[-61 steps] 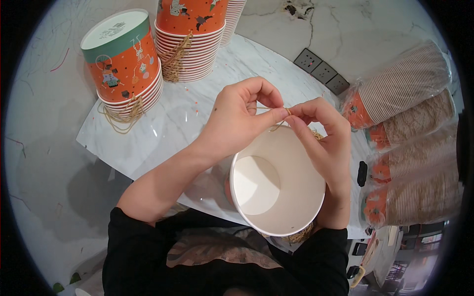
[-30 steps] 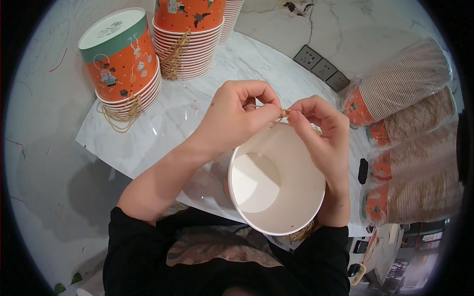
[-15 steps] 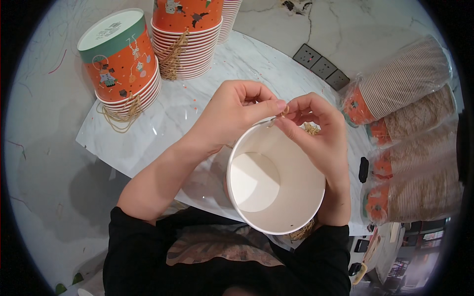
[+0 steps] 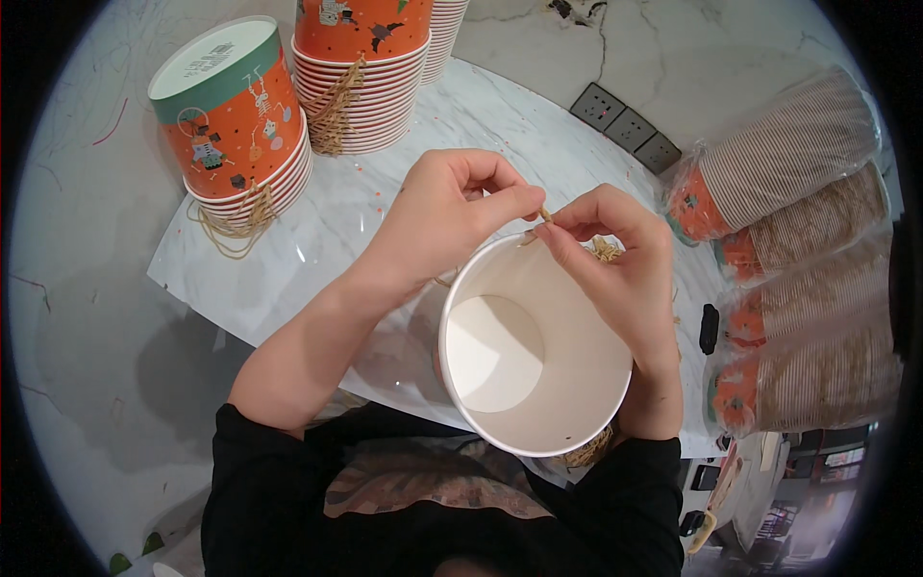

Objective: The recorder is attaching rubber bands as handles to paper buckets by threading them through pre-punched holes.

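Just above the far rim of a big, round, white-lined paper bucket (image 4: 577, 356), a thin tan string (image 4: 545, 213) is pinched by two bare hands. By the left hand (image 4: 460, 202), the string is gripped between the thumb and the bent pointing finger. By the right hand (image 4: 615, 255), it is gripped in much the same way, just beside. The bucket's open top is turned up, so its white bottom can be seen. It is placed at the near edge of a white marbled table (image 4: 336, 226), close to a black shirt (image 4: 260, 481). A curly tan bunch of string (image 4: 588, 450) is partly hidden by the near rim. At the left, a stack of orange and green paper buckets (image 4: 231, 125) is set upside down, with tan string loops (image 4: 236, 229) hung at its side. At the right, striped stacks (image 4: 788, 159) are wrapped in clear plastic. Black square sockets (image 4: 625, 130) are fixed to the wall.
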`<state>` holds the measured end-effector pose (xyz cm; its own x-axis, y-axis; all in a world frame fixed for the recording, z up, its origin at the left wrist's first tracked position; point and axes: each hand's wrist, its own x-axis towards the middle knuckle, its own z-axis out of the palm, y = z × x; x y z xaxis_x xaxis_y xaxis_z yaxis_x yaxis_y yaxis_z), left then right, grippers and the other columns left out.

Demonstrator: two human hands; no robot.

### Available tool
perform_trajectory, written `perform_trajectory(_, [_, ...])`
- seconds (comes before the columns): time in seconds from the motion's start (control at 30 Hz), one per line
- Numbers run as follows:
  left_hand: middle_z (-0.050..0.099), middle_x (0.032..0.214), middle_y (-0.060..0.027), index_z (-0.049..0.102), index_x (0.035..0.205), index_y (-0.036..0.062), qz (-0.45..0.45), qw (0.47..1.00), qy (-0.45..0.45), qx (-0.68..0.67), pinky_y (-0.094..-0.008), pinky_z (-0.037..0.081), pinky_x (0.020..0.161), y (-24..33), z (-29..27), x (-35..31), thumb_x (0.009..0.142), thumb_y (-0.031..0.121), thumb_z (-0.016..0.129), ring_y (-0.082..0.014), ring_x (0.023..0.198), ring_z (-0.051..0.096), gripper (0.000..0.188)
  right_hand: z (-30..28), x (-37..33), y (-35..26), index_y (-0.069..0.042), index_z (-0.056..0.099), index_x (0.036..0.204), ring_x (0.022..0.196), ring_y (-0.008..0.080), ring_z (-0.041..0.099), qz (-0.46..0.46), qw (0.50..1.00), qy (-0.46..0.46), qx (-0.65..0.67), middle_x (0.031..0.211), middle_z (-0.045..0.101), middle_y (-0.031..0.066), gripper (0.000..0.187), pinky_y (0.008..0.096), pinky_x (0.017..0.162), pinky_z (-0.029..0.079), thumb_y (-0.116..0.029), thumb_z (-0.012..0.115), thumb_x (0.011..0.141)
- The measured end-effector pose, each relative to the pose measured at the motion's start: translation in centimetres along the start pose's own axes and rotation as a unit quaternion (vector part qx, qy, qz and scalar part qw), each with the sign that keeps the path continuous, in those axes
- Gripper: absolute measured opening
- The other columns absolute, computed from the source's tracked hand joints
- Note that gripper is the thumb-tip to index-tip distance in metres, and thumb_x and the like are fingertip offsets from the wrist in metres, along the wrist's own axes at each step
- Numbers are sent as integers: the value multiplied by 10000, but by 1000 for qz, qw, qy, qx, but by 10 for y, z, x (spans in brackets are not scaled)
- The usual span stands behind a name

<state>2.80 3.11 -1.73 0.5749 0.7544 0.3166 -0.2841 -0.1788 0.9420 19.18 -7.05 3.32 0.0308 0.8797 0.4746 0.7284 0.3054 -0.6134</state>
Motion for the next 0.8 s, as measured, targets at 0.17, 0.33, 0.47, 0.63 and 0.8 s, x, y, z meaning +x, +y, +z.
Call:
perform_trajectory(0.17, [724, 848, 15, 733, 914, 53, -30, 999, -1, -22, -189, 335, 571, 8, -6, -1, 914, 181, 716, 7, 683, 529, 128, 1, 0, -1, 15, 687, 842, 708, 145, 656, 21, 999, -7, 26, 776, 702, 72, 106, 279, 681, 531, -40, 772, 813])
perform_trajectory(0.33, [728, 839, 9, 734, 985, 39, -56, 996, -15, -74, -186, 348, 554, 17, 1, -2, 907, 172, 741, 22, 658, 514, 154, -1, -1, -2, 17, 685, 848, 720, 138, 660, 33, 999, -8, 32, 776, 702, 69, 98, 278, 688, 536, -42, 759, 822])
perform_trajectory(0.47, [727, 841, -21, 747, 1008, -5, -65, 996, -61, -26, -186, 452, 601, 16, 1, -3, 876, 110, 782, -6, 686, 580, 178, -2, -1, -1, 23, 683, 857, 732, 139, 666, 28, 999, -7, 15, 780, 701, 72, 90, 276, 701, 542, -41, 741, 831])
perform_trajectory(0.63, [726, 851, -32, 760, 957, -22, -40, 997, -71, -6, -185, 490, 639, 15, -13, 0, 869, 93, 784, -45, 727, 633, 146, -2, 0, -2, 27, 671, 852, 729, 140, 661, 33, 999, -21, 21, 783, 693, 74, 93, 275, 701, 539, -38, 733, 831])
perform_trajectory(0.8, [691, 774, 21, 759, 894, -12, -54, 985, -107, 123, -176, 414, 580, 27, -25, 0, 840, 71, 761, -4, 675, 553, 99, -2, 0, 1, 25, 654, 839, 721, 142, 645, 26, 999, -29, 20, 766, 672, 69, 99, 276, 702, 529, -39, 726, 813])
